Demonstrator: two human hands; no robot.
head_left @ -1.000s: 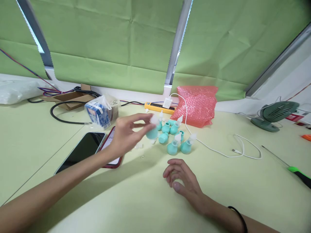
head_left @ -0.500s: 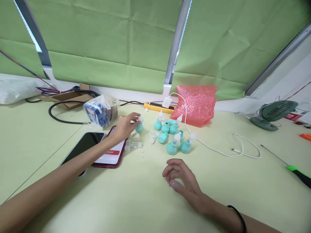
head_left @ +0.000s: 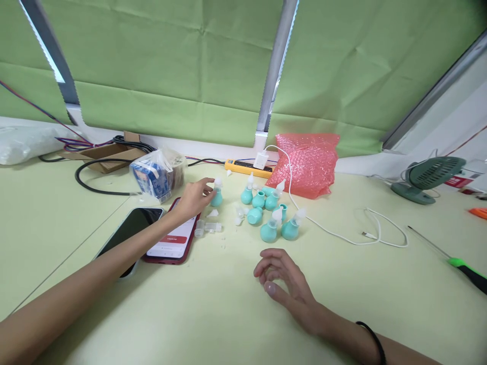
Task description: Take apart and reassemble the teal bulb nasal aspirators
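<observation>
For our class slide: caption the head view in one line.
Left hand holds a teal rubber bulb beside a red-cased phone; right hand rests empty on the green desk.

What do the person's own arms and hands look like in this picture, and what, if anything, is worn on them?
Both forearms are bare, with no sleeves in view. The left hand and right hand wear no gloves, and no rings show. A thin black band circles the right wrist.

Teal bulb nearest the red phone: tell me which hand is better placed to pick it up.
Left, likely. The left hand has its fingers right at the teal bulb; the right hand rests empty, nearer the person.
</observation>
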